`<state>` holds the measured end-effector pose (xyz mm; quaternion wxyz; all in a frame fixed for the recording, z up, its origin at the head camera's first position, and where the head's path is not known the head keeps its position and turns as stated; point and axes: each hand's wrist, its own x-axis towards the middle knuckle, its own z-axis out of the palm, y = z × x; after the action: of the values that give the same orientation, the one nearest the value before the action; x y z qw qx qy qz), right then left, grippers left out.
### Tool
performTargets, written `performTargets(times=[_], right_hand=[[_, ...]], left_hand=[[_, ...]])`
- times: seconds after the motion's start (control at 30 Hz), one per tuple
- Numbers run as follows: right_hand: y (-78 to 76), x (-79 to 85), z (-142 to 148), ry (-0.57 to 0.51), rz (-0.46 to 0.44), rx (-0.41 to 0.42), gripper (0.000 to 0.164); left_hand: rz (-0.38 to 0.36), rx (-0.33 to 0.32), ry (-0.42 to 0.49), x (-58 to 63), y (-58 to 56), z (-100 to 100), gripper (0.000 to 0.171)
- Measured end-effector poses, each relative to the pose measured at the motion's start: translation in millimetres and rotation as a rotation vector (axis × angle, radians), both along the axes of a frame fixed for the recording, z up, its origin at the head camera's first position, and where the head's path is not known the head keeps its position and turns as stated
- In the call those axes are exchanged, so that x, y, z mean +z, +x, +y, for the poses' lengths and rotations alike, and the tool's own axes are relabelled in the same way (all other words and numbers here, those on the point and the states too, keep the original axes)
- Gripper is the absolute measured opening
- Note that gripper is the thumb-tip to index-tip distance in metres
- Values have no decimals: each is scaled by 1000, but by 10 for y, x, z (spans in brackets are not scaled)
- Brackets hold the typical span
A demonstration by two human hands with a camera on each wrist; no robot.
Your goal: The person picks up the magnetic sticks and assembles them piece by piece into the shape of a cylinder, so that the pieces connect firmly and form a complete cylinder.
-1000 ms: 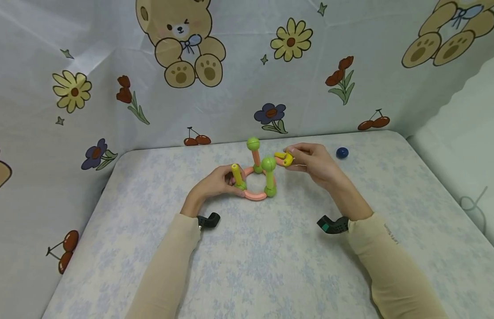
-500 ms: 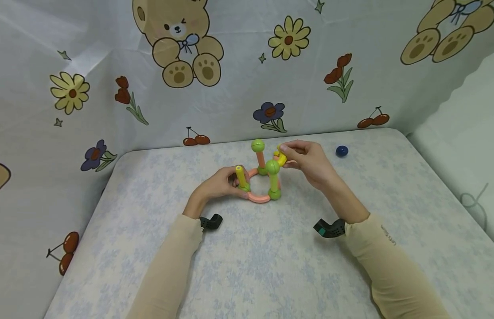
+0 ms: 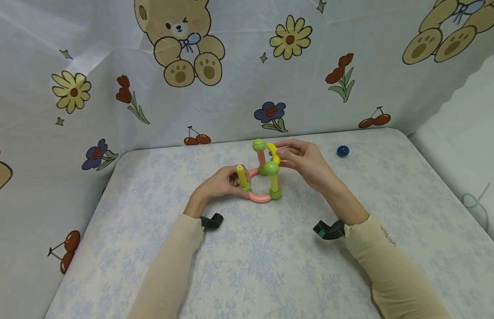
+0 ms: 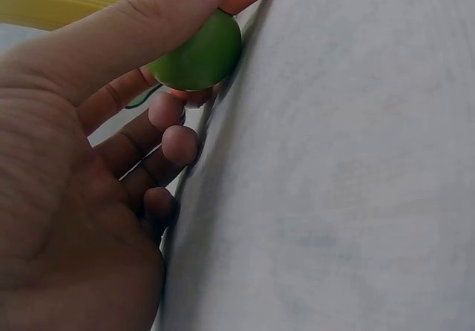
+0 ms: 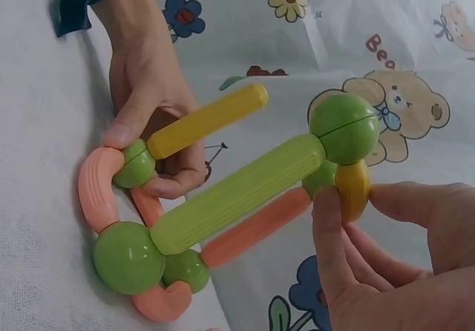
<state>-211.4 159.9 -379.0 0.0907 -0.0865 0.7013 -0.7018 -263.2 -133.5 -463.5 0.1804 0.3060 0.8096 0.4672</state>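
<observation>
A toy frame of magnetic rods and balls stands on the table, with a base ring of curved pink rods (image 3: 260, 199) joined by green balls (image 4: 200, 56). Two uprights, one light green rod (image 5: 241, 194) and one orange-pink rod (image 5: 256, 231), end in a near top ball (image 3: 272, 168) and a far top ball (image 3: 259, 145). A straight yellow rod (image 3: 241, 175) rises bare-ended at the left. My left hand (image 3: 216, 184) grips the base ball under it. My right hand (image 3: 306, 157) pinches a curved yellow rod (image 5: 353, 190) at the two top balls; whether both ends touch is unclear.
A dark blue ball (image 3: 343, 151) lies on the table (image 3: 262, 266) to the right of my right hand. Behind the table's far edge hangs a printed curtain (image 3: 239, 66). A thin cable (image 3: 475, 201) lies beyond the right edge.
My right hand has brought the curved yellow rod leftward and turned it, from beside the frame to the top balls. The frame has shifted slightly right, still in my left hand's grip.
</observation>
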Motion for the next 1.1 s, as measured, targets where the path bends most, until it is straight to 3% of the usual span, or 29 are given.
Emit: performTargets(times=[0.3, 0.4, 0.57, 0.67, 0.8, 1.1], right_hand=[[-19, -12, -2, 36, 14, 40, 39], [-39, -47, 35, 202, 40, 70, 37], [-47, -141, 54, 564, 120, 259, 47], [-41, -189, 3, 615, 147, 327, 57], [-29, -251, -52, 657, 208, 254, 61], [-61, -368, -70, 726, 312, 56, 29]], left_hand=[[0, 13, -1, 18, 5, 1, 35], [3, 16, 8, 10, 4, 3, 35], [19, 34, 32, -13, 2, 9, 39], [36, 60, 31, -6, 14, 13, 40], [65, 102, 14, 2, 29, 13, 39], [43, 119, 37, 9, -3, -5, 36]])
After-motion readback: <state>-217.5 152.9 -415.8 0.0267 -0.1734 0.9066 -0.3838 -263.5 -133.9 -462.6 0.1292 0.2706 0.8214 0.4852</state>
